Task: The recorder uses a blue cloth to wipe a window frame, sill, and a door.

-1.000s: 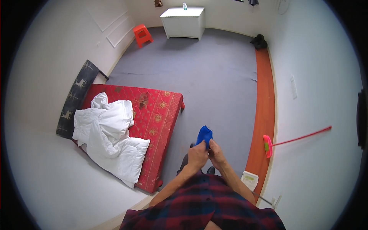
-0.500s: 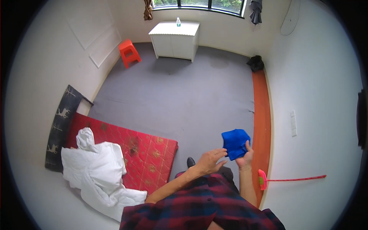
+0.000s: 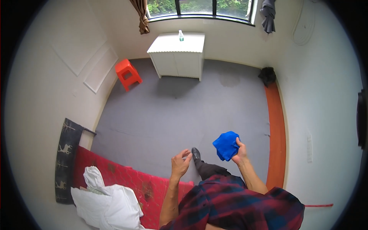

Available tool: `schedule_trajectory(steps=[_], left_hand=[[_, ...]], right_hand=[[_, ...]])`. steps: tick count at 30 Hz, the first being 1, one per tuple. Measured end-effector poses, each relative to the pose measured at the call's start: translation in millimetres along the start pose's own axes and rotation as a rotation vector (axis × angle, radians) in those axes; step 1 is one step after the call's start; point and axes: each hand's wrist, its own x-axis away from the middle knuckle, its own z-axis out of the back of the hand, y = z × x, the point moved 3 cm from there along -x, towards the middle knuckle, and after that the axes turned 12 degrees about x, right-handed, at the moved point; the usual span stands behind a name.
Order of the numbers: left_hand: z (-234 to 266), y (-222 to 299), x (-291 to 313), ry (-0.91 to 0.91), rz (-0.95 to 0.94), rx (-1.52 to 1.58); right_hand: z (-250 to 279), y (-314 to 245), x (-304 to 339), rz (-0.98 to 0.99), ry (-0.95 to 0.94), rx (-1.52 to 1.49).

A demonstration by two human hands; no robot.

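A folded blue cloth [image 3: 227, 145] is gripped at its right edge by my right hand [image 3: 240, 151], with the thumb lying over it. Most of the fingers of that hand are hidden beneath the cloth. My left hand [image 3: 179, 165] is off to the left, apart from the cloth. Its fingers are loosely bent and spread, and nothing shows between them. Below it lies the red patterned mattress [image 3: 157, 191].
A white quilt [image 3: 111, 207] lies bunched on the mattress beside a dark headboard [image 3: 64, 161]. Ahead stand an orange stool [image 3: 128, 73] and a white cabinet [image 3: 176, 63] bearing a bottle [image 3: 181, 36]. A black bag [image 3: 267, 76] sits in the far right corner.
My left hand has come away from the blue cloth and moved left. My right hand still holds the cloth. The view has shifted, and one foot is stepping forward.
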Motion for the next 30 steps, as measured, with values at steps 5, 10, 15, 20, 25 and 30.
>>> schedule_trajectory(steps=[5, 10, 15, 20, 25, 30], left_hand=[[55, -37, -116, 0.165, 0.005, 0.007], [72, -67, -204, 0.306, 0.424, 0.500], [34, -41, -309, -0.091, 0.319, 1.240], [-36, 28, -428, -0.410, 0.385, 1.448], [-86, 25, -561, -0.537, 0.366, 1.285], [-144, 71, -707, -0.602, 0.409, 1.331]], right_hand=[[-151, 0, -120, -0.325, -0.244, 0.183], [-275, -3, -196, -0.430, -0.491, 0.234], [-303, -34, -249, -0.475, -0.370, 0.205], [-304, -97, -334, -0.355, -0.235, 0.092], [-313, -161, -454, -0.280, -0.167, -0.050], [-328, -251, -542, -0.212, -0.166, -0.029]])
